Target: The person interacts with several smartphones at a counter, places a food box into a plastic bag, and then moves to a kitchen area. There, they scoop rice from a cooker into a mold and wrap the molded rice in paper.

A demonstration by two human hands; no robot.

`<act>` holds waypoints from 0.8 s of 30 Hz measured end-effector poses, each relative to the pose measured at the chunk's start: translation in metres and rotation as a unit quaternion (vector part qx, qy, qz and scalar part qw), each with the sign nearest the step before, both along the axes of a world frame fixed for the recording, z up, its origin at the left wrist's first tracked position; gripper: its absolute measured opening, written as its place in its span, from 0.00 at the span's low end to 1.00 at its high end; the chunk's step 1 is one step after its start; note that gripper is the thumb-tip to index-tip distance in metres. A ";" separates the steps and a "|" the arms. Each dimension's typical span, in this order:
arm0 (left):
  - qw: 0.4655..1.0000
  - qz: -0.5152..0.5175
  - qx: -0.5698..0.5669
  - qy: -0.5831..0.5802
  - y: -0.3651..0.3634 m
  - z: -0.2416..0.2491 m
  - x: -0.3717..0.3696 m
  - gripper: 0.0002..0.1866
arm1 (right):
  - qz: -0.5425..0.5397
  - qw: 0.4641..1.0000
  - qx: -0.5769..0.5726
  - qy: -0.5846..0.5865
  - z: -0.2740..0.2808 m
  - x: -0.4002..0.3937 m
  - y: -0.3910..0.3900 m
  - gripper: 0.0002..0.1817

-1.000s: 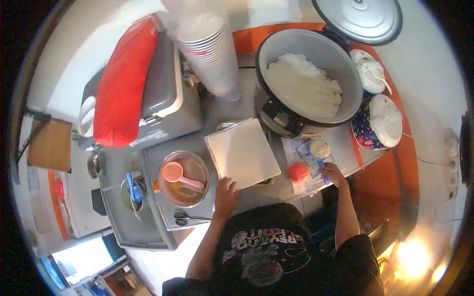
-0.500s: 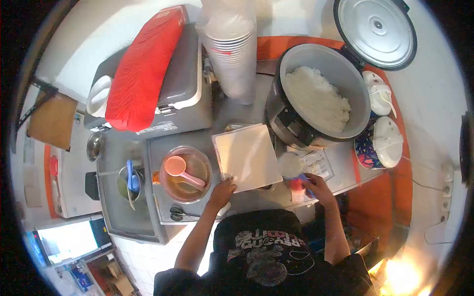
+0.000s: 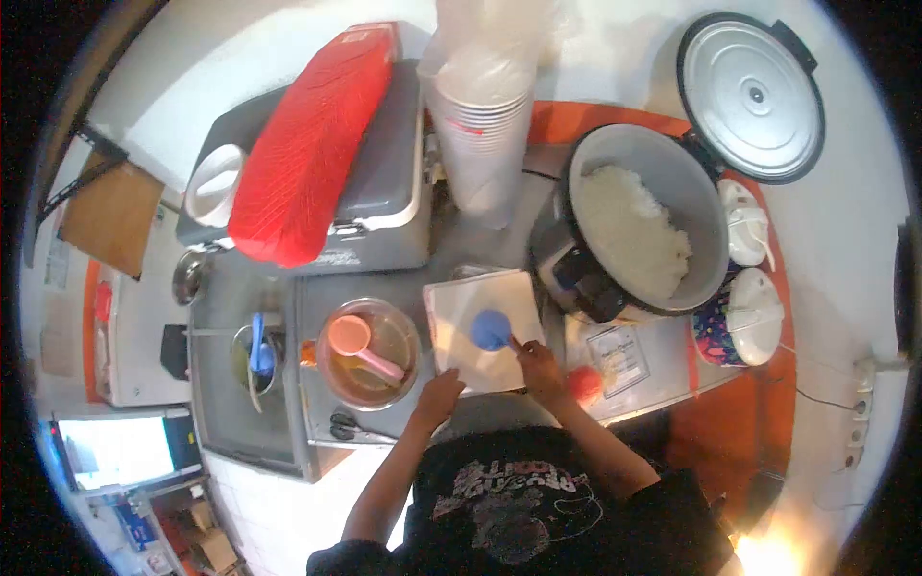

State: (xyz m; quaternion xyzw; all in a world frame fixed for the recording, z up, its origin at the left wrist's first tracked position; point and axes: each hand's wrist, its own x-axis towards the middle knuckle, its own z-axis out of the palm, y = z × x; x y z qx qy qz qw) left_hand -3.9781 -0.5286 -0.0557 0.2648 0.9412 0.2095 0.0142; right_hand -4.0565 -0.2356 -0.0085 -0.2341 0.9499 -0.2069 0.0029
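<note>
Crowding the grey tabletop [image 3: 480, 413] are containers on every side, and the person is working in the little room left at its near edge. From above, the right hand [image 3: 538, 370] is closing around the handle of a blue scoop [image 3: 491, 329], whose round bowl is hanging over the middle of a white paper sheet [image 3: 480, 331]. The left hand [image 3: 440, 392] is pressing down on the near corner of that sheet, fingers curled; whether it is pinching the edge or only pinning it I cannot tell.

Just to the right of the right hand a small red thing [image 3: 584, 383] is lying beside a clear flat packet [image 3: 619, 353]. Beyond them an open rice cooker [image 3: 615, 230] is showing white rice, its lid [image 3: 752, 96] tipped back. To the left of the sheet a clear bowl [image 3: 370, 353] is holding a pink scoop [image 3: 357, 341].

What I judge could go wrong: the scoop's bowl is facing down, so its contents, if any, could be dropping off-centre or rolling toward the sheet's edge. The sheet is being held at one corner only, so a nudge from the scoop could slide or crumple it. The right forearm is also passing close to the red thing, and a careless sweep could knock it off the tabletop's near edge.
</note>
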 end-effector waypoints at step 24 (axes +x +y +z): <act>0.996 0.085 -0.021 -0.002 0.025 0.012 -0.028 0.05 | -0.419 0.816 -0.173 0.359 0.526 -0.336 0.461 0.21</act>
